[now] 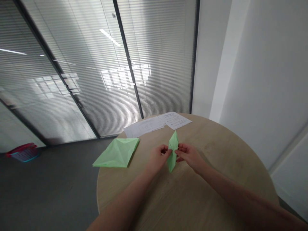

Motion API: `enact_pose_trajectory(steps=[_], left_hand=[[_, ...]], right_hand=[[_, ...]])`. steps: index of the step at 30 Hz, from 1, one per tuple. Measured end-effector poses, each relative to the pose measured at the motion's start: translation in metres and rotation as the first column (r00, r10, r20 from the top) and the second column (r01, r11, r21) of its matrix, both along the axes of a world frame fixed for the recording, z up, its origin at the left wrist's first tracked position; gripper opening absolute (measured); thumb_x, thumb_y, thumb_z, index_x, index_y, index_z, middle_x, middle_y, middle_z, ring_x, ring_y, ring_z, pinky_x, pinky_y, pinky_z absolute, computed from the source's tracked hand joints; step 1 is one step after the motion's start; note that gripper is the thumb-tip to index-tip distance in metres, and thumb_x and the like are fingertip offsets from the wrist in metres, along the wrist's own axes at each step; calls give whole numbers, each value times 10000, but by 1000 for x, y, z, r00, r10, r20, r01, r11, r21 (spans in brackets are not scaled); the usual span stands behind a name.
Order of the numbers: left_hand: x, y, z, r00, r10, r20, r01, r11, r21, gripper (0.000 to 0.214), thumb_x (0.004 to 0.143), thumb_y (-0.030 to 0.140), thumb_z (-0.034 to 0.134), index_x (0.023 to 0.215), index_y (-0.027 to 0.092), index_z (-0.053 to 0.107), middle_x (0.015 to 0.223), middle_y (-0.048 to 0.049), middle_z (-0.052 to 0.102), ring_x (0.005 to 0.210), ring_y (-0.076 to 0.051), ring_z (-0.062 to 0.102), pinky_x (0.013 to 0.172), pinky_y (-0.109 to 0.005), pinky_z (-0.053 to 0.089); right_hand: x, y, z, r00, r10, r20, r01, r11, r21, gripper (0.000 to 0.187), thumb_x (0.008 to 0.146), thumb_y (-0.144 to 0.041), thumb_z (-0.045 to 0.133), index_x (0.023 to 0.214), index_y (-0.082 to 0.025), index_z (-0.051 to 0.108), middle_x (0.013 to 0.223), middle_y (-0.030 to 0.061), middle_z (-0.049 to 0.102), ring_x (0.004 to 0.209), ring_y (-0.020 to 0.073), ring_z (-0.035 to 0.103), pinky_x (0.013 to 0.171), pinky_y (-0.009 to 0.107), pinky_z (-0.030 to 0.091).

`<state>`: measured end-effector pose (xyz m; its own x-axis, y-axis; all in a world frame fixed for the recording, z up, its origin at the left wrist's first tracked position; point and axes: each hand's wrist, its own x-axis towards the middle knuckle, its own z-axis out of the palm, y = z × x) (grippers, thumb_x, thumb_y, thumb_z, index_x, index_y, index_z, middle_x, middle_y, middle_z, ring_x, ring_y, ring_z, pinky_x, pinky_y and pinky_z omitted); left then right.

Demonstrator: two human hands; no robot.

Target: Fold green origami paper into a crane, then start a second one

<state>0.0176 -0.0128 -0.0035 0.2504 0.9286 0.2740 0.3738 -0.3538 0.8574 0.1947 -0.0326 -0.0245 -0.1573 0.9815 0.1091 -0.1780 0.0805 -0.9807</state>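
Observation:
A piece of folded green paper point(173, 141), long and narrow with pointed ends, is held upright-on-end over the round wooden table. My left hand point(159, 157) pinches its left edge near the middle, thumb on the near face. On the opposite edge, my right hand point(189, 156) grips it between thumb and fingers at about the same height. The fingertips behind the paper are partly hidden. To the left of my left hand lies a larger green sheet point(115, 153), creased and spread out, its left corner reaching past the table edge.
White printed sheets point(146, 125) lie at the table's far edge, overlapping one another. The round table point(216, 150) stands near a glass partition with blinds point(166, 64) and a white wall point(264, 80). A red and blue basket point(25, 153) sits on the floor at far left.

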Motion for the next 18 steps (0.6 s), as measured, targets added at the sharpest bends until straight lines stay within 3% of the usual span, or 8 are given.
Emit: enact_pose_trajectory(steps=[4, 12, 18], left_hand=[[-1, 1, -1, 1000, -3, -18, 3, 1000, 11, 221, 807, 374, 619, 740, 176, 689, 700, -33, 654, 662, -177, 560, 622, -269, 401], [2, -5, 1, 997, -44, -60, 43, 999, -12, 237, 815, 392, 615, 800, 185, 729, 745, -46, 696, 690, -189, 600, 611, -271, 414], [0, 0, -1, 999, -22, -33, 22, 1000, -3, 208, 787, 365, 642, 757, 177, 725, 708, -39, 686, 659, -179, 589, 623, -274, 425]], right_hand=[[0, -2, 2, 999, 34, -19, -34, 999, 23, 353, 723, -397, 749, 1014, -213, 674, 896, 47, 733, 784, 201, 691, 643, 307, 564], [0, 3, -3, 999, -35, 31, 34, 999, 35, 280, 721, -417, 744, 892, -217, 648, 778, 27, 711, 709, 206, 693, 653, 338, 573], [-1, 0, 0, 1000, -4, 14, 3, 999, 45, 261, 719, -428, 739, 845, -215, 658, 785, 25, 707, 718, 203, 686, 674, 345, 575]])
